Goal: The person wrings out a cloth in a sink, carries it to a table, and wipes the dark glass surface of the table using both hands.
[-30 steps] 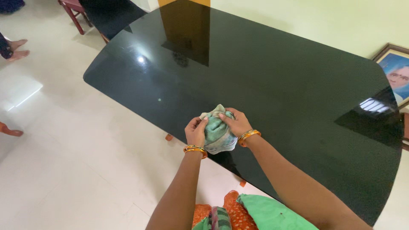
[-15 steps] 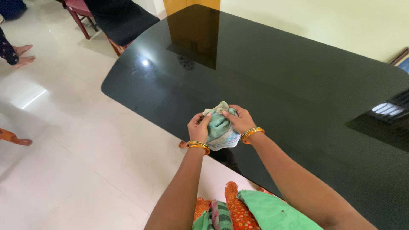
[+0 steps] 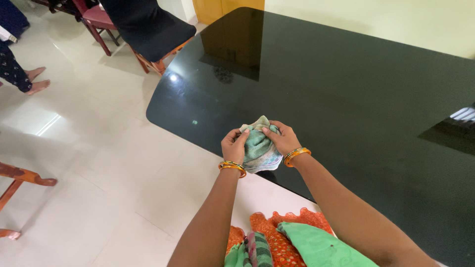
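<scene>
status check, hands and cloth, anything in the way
Left hand and right hand both gripping the bunched green cloth. Cloth held over the near edge of the black glass table. Nothing in the way.

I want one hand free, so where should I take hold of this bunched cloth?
Probably take the green cloth by its gathered top, coming from above: there the folds bunch between the left hand and right hand, while its lower part hangs loose.

The cloth (image 3: pixel 258 148) sits bunched between both hands, the left hand (image 3: pixel 233 147) on its left side and the right hand (image 3: pixel 283 140) on its right, all held over the near edge of the surface (image 3: pixel 346 84). A chair (image 3: pixel 146 27) stands at the surface's far left end. Another person's feet (image 3: pixel 35 80) rest on the floor (image 3: pixel 89 163), well apart to the left.
</scene>
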